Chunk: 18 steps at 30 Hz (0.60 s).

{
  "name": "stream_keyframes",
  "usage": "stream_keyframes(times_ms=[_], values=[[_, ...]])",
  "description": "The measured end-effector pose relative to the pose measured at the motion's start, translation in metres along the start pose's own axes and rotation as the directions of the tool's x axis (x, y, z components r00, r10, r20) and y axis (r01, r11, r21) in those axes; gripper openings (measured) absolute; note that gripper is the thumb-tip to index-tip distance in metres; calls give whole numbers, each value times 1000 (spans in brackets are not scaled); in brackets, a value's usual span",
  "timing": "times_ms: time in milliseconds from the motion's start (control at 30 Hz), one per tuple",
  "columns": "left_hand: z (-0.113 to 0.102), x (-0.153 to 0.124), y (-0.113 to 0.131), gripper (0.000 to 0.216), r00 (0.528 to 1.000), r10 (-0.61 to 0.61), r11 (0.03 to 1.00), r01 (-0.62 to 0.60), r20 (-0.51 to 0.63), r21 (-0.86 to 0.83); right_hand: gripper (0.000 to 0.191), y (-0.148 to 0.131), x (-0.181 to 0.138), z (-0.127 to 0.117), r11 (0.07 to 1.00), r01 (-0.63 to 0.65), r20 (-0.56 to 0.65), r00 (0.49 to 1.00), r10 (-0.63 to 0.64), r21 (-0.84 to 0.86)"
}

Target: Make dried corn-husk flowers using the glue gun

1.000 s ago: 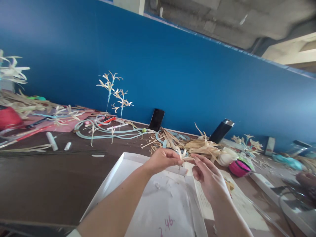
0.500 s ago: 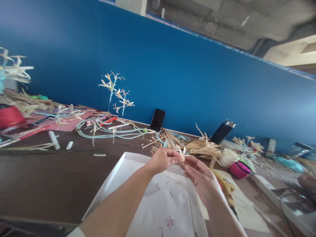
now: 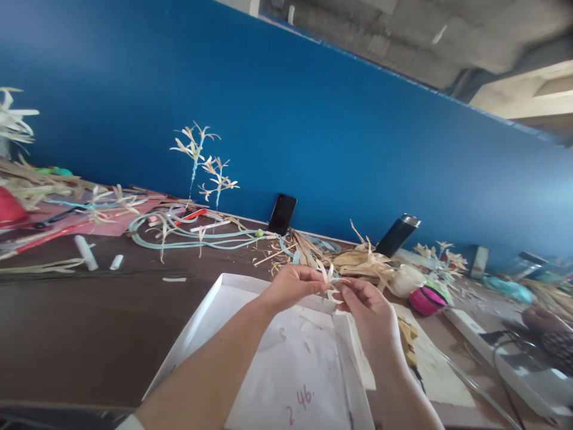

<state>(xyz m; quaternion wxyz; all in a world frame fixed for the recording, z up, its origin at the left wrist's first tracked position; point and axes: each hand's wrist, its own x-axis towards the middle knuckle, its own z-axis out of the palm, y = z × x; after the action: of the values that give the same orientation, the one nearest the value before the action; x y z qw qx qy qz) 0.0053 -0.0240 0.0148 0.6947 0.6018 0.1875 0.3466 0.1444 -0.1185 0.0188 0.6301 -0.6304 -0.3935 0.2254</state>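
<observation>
Cream petals, thin and curled like dried husk, splay from a small flower [image 3: 329, 273] that sits between two bare hands, above the far edge of the white tray [image 3: 183, 342], close to its far right corner. The left hand [image 3: 290, 288] reaches in over the tray and has thumb and forefinger closed on the flower's base, with the petals pointing up beyond the fingertips. The right hand [image 3: 369, 307] comes from the other side, its thumb and forefinger drawn together on the flower's right side, the remaining fingers curled underneath. White scraps lie on the floor of the tray, and "2.46." is handwritten there toward the near edge.

Dark brown tabletop [image 3: 89, 322] carries everything, its far edge running along a blue partition [image 3: 268, 119]. Against that partition leans a black phone [image 3: 282, 214], with dried husks [image 3: 364, 263] heaped to its right and a tilted black flask [image 3: 398, 235] just behind them. Pale blue tubing [image 3: 210, 246] loops left of the phone near the far edge, and two flower sprays [image 3: 195, 148] with blue stems rise behind it. Beyond the tray's right edge, a yellow tool [image 3: 408, 343] rests beside a sheet of paper [image 3: 443, 370], with a bright pink pouch [image 3: 427, 300] farther back and a white power strip [image 3: 468, 328] toward the tabletop's right side
</observation>
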Motion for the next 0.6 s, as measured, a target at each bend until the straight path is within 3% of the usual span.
stream_keyframes(times_ms=[167, 300, 467, 600], values=[[2, 1, -1, 26, 999, -28, 996, 31, -34, 86, 21, -9, -9, 7, 983, 109, 81, 992, -98, -145], [1, 3, -3, 26, 991, -51, 979, 73, -120, 189, 31, -13, -11, 8, 991, 101, 56, 994, -97, -93], [-1, 7, -2, 31, 984, -92, 994, 82, -154, -73, 54, -2, -9, 5, 995, -13, -63, 998, 20, 98], [-2, 8, -2, 34, 981, -110, 971, 71, -159, -230, 47, 9, -9, 10, 962, -193, 61, 981, 185, 195]])
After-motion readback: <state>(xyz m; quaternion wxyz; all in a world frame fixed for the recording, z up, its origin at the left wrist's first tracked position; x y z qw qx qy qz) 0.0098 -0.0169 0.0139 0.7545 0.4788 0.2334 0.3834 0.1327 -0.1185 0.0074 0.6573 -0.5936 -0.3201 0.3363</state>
